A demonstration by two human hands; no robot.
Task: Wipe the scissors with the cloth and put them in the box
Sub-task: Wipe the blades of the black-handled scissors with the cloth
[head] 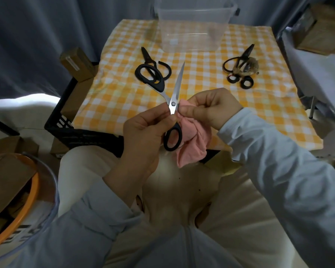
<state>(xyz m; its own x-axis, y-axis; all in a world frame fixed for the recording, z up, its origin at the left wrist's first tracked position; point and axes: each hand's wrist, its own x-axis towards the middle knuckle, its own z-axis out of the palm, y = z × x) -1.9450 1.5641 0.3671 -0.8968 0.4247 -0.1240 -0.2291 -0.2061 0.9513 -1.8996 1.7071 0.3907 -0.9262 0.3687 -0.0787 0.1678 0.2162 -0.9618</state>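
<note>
My left hand (143,132) grips a pair of steel scissors (174,97) with black handles, blades closed and pointing up and away. My right hand (209,107) pinches a pink cloth (190,144) against the blades near the pivot; the rest of the cloth hangs below the handles. A clear plastic box (193,28) stands open at the far edge of the table. Two black pairs of scissors (151,70) lie on the left of the table. More black scissors (240,68) lie on the right with a brownish clump on them.
The table carries a yellow-and-white checked tablecloth (201,89). A black crate (70,122) with cardboard boxes stands left of it. A round bin with an orange rim (27,190) sits at the lower left. A cardboard box (315,29) is at the upper right.
</note>
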